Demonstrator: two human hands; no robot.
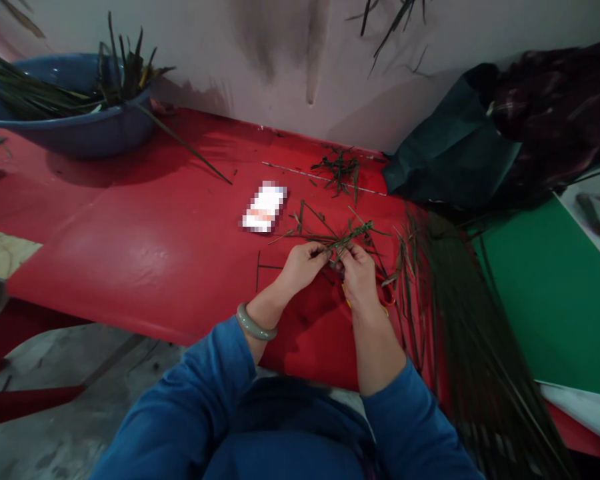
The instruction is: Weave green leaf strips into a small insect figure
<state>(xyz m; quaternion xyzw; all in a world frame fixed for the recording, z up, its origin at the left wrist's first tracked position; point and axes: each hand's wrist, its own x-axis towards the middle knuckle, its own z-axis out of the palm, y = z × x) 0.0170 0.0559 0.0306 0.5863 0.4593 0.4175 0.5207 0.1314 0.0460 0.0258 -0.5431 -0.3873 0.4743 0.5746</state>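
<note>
Against a pale wall (275, 73) stands a red table (145, 233). Near its front edge, just above the surface, a knotted leaf piece (356, 233) sits between the fingertips of both hands. The left hand (303, 268) pinches its near end, fingers narrow; the right hand (359, 273) grips it close alongside, thumb and fingers closed. The step looks like folding or plaiting the strips; the next move seems to call for one firm pinch holding the knot while the other hand guides a loose end. Scissors (393, 293), apparently, lie partly hidden beside the right hand. Beyond are a phone (265, 208) and a leaf heap (337, 170); fronds (460, 300) lie rightward, and a blue basin (105, 133) of leaves far left.
</note>
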